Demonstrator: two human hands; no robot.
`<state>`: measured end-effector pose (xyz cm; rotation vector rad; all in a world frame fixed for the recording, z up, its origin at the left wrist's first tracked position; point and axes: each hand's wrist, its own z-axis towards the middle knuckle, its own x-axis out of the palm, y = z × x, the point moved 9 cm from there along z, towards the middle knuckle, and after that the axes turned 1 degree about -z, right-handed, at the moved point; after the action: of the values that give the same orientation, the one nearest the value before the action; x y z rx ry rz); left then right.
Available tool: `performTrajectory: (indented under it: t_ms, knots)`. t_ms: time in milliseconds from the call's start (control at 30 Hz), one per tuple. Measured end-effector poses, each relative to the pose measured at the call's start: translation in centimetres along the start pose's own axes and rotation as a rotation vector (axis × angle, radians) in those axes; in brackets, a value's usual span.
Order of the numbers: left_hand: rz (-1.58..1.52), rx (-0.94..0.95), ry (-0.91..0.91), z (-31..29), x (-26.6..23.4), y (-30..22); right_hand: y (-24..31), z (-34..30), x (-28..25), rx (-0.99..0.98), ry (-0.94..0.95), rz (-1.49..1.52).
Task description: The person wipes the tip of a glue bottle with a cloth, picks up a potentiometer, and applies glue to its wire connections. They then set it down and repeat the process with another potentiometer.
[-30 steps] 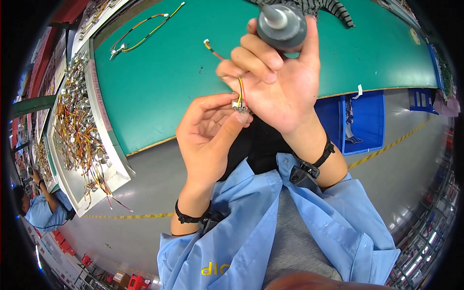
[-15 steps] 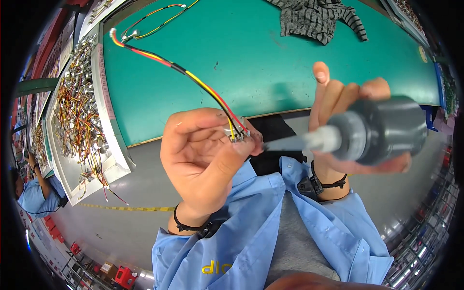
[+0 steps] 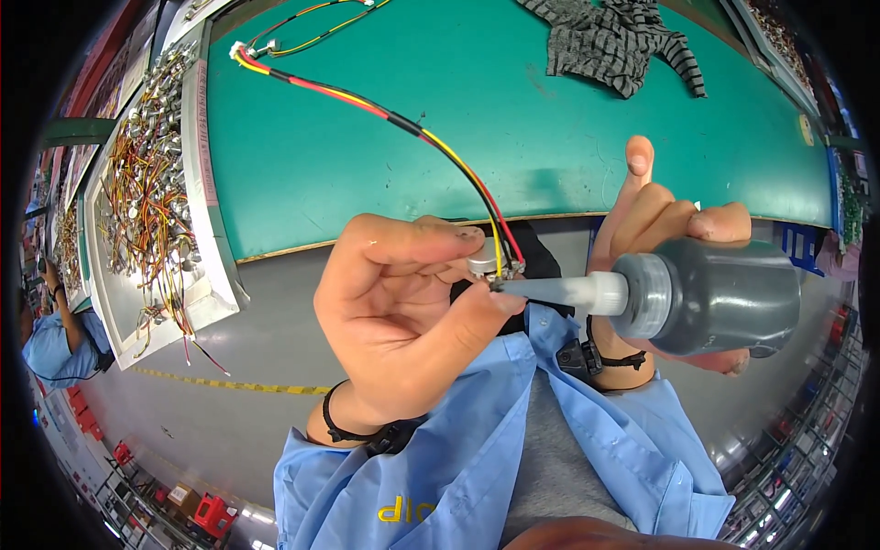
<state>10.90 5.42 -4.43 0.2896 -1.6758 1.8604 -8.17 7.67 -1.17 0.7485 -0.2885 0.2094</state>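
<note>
My left hand pinches a small silver potentiometer between thumb and fingers. Red, yellow and black wires rise from its terminals and arc toward the upper left, ending in a white plug. In my right hand lies a squeeze bottle of dark liquid, held on its side with the forefinger stretched out. Its tapered nozzle points left, and the tip meets or nearly meets the potentiometer's terminals beside my left thumb. Part of the potentiometer is hidden by my fingers.
A green-topped table spreads ahead, with another wired potentiometer at its far left and a striped grey garment at the back. To the left, a white tray holds many wired parts. Another person works at far left.
My left hand has shifted slightly right, and the potentiometer now shows more clearly. The bottle has come down a little and lies more level, its nozzle tip at the terminals.
</note>
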Motion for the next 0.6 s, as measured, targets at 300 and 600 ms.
performTrajectory:
  t_ms: [300,600]
  knots:
    - [0.104,0.074,0.016,-0.1,0.03,-0.48,0.64,0.1,0.04,0.007,-0.011,-0.08]
    - [0.109,0.07,0.0,-0.23,-0.03,-0.5,0.43,-0.18,-0.26,0.018,-0.07,-0.083]
